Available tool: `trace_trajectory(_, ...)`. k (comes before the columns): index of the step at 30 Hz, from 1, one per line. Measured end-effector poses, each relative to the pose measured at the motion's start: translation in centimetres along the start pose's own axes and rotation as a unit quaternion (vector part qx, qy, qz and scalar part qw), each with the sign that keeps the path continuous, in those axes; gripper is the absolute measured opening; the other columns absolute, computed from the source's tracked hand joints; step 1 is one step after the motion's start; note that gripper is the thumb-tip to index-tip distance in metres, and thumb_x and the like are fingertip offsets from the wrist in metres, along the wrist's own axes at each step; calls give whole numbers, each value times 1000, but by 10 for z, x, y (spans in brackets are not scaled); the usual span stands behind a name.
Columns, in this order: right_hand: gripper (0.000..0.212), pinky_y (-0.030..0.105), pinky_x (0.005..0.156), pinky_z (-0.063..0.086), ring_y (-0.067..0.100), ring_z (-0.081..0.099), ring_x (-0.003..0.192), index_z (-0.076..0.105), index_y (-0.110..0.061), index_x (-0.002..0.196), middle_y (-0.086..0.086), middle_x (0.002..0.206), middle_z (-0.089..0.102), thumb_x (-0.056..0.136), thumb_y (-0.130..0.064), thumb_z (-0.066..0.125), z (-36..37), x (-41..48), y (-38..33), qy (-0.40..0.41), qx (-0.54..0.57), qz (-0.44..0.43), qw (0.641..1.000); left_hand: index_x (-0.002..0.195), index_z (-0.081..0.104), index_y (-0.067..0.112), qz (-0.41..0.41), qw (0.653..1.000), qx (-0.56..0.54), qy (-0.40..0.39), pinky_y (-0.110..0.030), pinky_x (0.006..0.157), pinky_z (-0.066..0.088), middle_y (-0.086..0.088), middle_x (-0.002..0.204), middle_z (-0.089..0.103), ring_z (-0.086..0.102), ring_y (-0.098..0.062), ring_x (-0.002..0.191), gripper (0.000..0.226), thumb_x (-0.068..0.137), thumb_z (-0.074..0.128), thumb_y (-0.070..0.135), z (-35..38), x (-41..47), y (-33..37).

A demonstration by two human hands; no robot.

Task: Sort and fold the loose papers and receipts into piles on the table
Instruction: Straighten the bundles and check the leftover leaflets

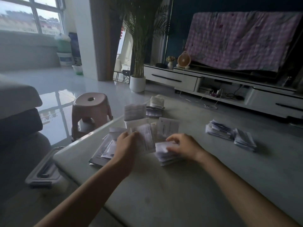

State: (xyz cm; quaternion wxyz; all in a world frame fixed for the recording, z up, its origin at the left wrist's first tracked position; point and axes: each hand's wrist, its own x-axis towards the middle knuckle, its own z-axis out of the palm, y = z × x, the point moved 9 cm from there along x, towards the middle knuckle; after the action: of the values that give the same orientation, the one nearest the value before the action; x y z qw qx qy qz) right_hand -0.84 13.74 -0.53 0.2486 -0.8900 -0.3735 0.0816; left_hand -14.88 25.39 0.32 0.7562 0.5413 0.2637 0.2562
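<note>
On the pale table [180, 185], my left hand [125, 145] grips a printed receipt [146, 138] that stands tilted up from a heap of loose papers [105, 149] at the table's left edge. My right hand [182, 145] presses down on a small stack of folded receipts [165, 154] just right of it. More sheets [167, 128] lie flat behind both hands. Two folded piles, a left one [218, 129] and a right one [244, 141], sit at the right. A further pile [154, 110] and an upright folded sheet [134, 111] are at the far edge.
A pink plastic stool [91, 108] stands on the floor left of the table. A clear lidded box [44, 169] lies by the table's near-left corner. A sofa [18, 112] is at the left. A white TV cabinet [221, 86] and a potted plant [137, 82] stand beyond.
</note>
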Motion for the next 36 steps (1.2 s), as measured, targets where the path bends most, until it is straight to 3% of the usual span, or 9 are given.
trace_trajectory(6, 45, 34, 102, 36, 20, 48, 120, 56, -19, 123, 1, 131, 53, 82, -38, 64, 25, -4, 6, -92, -153, -12, 984, 78, 55, 5, -67, 997, 39, -4, -31, 64, 46, -16, 75, 54, 53, -24, 64, 17, 90, 44, -1, 1, 5, -36)
trace_trajectory(9, 28, 32, 88, 42, 26, 56, 106, 65, -11, 94, 10, 112, 63, 91, -36, 52, 23, 0, 3, -85, -110, -8, 990, 80, 55, 3, -85, 995, 48, -2, -32, 66, 47, -17, 77, 54, 53, -27, 67, 15, 90, 44, 1, 1, 3, -45)
trace_trajectory(12, 17, 25, 76, 41, 23, 59, 101, 64, -9, 95, 11, 108, 65, 86, -23, 62, 22, 2, 5, -64, -92, 7, 994, 80, 54, 4, -106, 993, 49, 4, -27, 58, 41, -14, 71, 51, 49, -23, 59, 13, 91, 46, 3, 0, -3, -56)
trace_trajectory(18, 79, 40, 111, 25, 26, 31, 134, 27, -22, 144, 7, 149, 32, 79, -34, 70, 26, 7, 19, -151, -142, 39, 977, 78, 52, 4, -165, 986, 8, 14, -29, 60, 43, -15, 76, 52, 51, -25, 65, 17, 93, 43, 4, 0, -23, -77)
trace_trajectory(22, 68, 34, 96, 27, 23, 33, 121, 42, -22, 128, 5, 132, 40, 73, -51, 70, 19, 3, 29, -162, -200, 62, 964, 75, 51, 5, -177, 984, 5, 19, -27, 57, 40, -16, 76, 52, 51, -25, 65, 18, 91, 44, 3, -1, -28, -80)
trace_trajectory(26, 37, 26, 74, 42, 16, 48, 94, 46, -20, 96, 3, 106, 52, 76, -31, 74, 18, -7, 28, -136, -47, 48, 988, 81, 53, 6, -174, 985, -8, 14, -29, 59, 45, -16, 80, 54, 53, -26, 67, 13, 90, 44, 4, 2, -22, -77)
trace_trajectory(31, 21, 12, 57, 45, 7, 55, 74, 47, -18, 87, -3, 86, 57, 83, -18, 68, -1, -24, 17, -51, 180, 49, 981, 82, 53, 8, -122, 991, -49, -3, -24, 56, 41, -13, 77, 54, 52, -22, 65, 14, 93, 43, 9, 16, -19, -67)
trace_trajectory(34, 17, 19, 58, 46, 11, 55, 73, 50, -15, 86, -2, 81, 59, 84, -14, 67, -1, -30, 8, 18, 305, 45, 951, 86, 54, 6, -57, 997, -47, -18, -19, 48, 47, -10, 72, 56, 53, -17, 61, 15, 95, 43, 9, 29, -18, -56)
trace_trajectory(36, 7, 24, 63, 49, 16, 59, 78, 54, -16, 86, 3, 86, 64, 89, -12, 59, 8, -31, -3, 33, 351, 36, 935, 99, 51, 5, -42, 998, -46, -20, -30, 66, 53, -14, 90, 60, 58, -22, 76, 10, 96, 43, 11, 35, -16, -56)
